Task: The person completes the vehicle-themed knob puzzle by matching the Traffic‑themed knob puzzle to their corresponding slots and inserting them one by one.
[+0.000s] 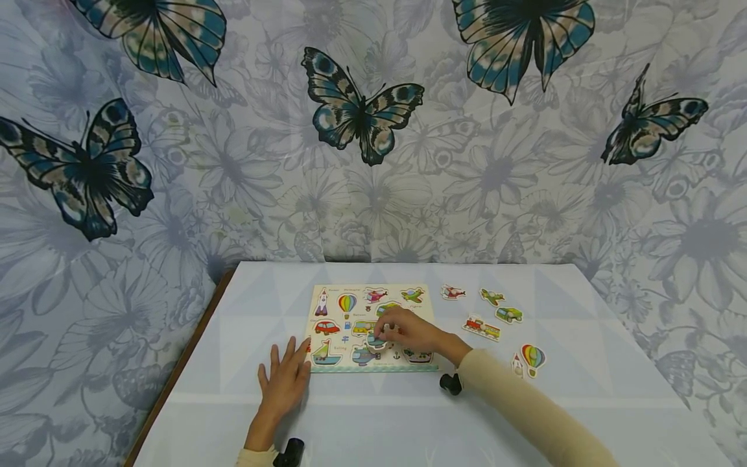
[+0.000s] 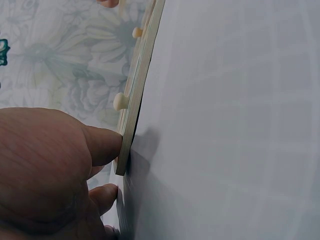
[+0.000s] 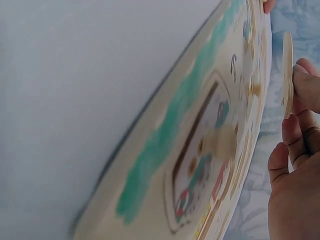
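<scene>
While my fingers (image 1: 380,322) and thumb on the right hand (image 1: 406,329) pinch a thin bluish piece (image 1: 376,342), that piece sits raised over the puzzle board (image 1: 344,370), apart from its surface. My left hand (image 1: 284,376) lies with its fingers spread, one tip touching the board's edge by the near left corner. I judge the work part done: the red car (image 1: 326,327), sailboat (image 1: 325,353) and ship (image 1: 418,357) look seated, with knobs (image 2: 121,101) standing up along the left side, while six pieces lie loose to the right on the bench (image 1: 373,421): helicopter (image 1: 452,292), green plane (image 1: 492,297), green car (image 1: 509,315), train (image 1: 481,327), balloon (image 1: 532,358) and rocket (image 1: 517,365). My right hand covers part of the middle row, so I can't tell what sits beneath; the pinched piece's picture is partly hidden, edge-on in the wrist view, and the ship is blurred there
</scene>
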Tool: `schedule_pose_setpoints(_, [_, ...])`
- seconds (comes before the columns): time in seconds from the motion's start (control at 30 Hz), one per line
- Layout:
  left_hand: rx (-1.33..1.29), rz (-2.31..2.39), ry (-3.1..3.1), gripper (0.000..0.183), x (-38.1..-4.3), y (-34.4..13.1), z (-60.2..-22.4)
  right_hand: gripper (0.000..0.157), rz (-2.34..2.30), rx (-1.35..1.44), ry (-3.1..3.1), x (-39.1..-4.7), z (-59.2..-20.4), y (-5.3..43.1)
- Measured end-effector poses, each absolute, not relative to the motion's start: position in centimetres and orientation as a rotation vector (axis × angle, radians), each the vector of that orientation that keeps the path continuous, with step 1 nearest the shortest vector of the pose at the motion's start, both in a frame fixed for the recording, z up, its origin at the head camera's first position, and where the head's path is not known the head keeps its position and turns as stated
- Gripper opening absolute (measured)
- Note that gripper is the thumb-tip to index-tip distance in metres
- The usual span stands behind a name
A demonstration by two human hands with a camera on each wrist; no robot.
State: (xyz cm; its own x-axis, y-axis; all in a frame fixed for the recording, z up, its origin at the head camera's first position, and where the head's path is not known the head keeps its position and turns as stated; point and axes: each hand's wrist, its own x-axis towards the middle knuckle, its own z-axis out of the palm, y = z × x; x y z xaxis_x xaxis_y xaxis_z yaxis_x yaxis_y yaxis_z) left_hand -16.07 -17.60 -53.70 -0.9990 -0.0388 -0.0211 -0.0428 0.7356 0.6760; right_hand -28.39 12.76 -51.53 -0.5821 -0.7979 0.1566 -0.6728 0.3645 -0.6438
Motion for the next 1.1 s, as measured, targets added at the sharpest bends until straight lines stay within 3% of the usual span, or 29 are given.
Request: schedule_pose_setpoints(1.1, [-0.075, 1.114, 2.914, 0.05, -16.2, -17.5, -53.7, 0.01, -0.781, -1.261, 2.47, -26.6, -52.7, 8.9])
